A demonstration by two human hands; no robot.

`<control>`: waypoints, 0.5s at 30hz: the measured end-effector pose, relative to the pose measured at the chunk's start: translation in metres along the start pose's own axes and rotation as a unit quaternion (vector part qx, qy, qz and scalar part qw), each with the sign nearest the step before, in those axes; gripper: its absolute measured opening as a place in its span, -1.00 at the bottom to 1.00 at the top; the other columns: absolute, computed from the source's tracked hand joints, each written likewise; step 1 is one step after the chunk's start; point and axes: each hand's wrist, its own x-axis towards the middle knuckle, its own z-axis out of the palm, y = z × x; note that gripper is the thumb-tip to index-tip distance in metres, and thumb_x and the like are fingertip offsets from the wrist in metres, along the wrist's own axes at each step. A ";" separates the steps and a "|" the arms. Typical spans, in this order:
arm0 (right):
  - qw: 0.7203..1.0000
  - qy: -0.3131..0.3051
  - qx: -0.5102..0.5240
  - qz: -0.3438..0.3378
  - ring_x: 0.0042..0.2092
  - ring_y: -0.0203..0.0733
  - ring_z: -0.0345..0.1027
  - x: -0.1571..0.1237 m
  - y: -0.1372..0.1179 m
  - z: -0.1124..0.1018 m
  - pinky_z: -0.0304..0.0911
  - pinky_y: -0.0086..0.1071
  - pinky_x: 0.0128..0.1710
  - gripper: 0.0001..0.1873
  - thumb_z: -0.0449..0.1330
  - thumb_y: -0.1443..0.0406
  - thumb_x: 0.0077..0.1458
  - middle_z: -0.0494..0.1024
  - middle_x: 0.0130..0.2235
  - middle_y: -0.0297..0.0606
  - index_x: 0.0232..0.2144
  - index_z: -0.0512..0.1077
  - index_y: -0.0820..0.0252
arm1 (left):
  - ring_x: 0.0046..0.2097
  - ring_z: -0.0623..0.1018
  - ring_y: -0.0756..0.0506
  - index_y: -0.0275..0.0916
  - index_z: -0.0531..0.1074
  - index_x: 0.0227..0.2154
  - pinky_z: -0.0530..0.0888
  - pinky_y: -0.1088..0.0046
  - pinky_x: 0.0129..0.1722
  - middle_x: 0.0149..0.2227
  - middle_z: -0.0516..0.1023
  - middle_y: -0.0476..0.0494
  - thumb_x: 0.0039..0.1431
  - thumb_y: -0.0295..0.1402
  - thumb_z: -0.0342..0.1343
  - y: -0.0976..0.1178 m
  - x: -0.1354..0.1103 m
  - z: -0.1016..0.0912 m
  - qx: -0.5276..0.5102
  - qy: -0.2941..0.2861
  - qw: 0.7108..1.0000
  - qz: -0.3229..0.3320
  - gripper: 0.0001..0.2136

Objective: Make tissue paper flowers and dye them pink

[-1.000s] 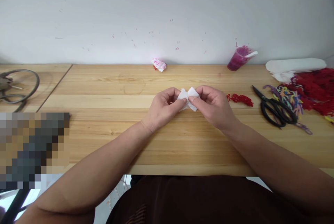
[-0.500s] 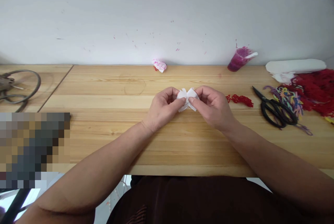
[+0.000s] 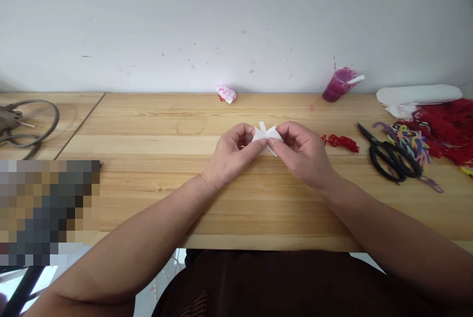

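Observation:
Between my two hands is a small piece of white tissue paper point(image 3: 261, 133), pinched at its middle and fanned out into pointed ends. My left hand point(image 3: 236, 152) grips its left side, thumb on top and fingers curled behind. From the other side my right hand point(image 3: 305, 152) pinches it, its thumb tip close to the left thumb. The fingers' undersides and part of the paper are hidden. Just right of my right hand lies a small bundle of red yarn point(image 3: 342, 143) on the wooden table point(image 3: 155, 159).
Black scissors point(image 3: 389, 154) lie at the right beside multicoloured yarn scraps point(image 3: 410, 139) and a red yarn heap point(image 3: 447, 124). Along the wall stand a tilted purple-stained cup point(image 3: 336, 85), a white roll point(image 3: 419, 94) and a pink-spotted paper wad point(image 3: 226, 93). A grey cable point(image 3: 53, 115) coils far left.
The white paper has shifted in my fingers; a narrow strip now sticks up at its top. My left thumb has slid slightly right, over the paper's middle.

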 end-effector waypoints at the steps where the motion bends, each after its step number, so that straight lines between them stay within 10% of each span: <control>1: 1.000 -0.002 -0.010 -0.007 -0.41 -0.26 0.22 -0.001 0.000 0.000 0.14 -0.31 -0.41 -0.84 0.30 0.27 0.15 0.41 -0.44 -0.38 -0.43 0.40 0.10 | -0.40 0.40 0.02 -0.22 0.39 -0.38 0.32 0.46 -0.36 -0.44 0.43 0.04 0.10 -0.24 0.31 0.000 0.000 0.000 0.003 0.005 1.000 -0.001 -0.77; 15: 1.000 0.006 -0.024 -0.009 -0.38 -0.25 0.24 -0.001 0.001 -0.001 0.16 -0.31 -0.38 -0.87 0.27 0.26 0.19 0.43 -0.41 -0.36 -0.39 0.41 0.11 | -0.41 0.42 0.02 -0.23 0.41 -0.38 0.37 0.48 -0.38 -0.44 0.44 0.03 0.12 -0.29 0.29 -0.003 -0.001 0.002 0.043 0.017 0.998 0.048 -0.82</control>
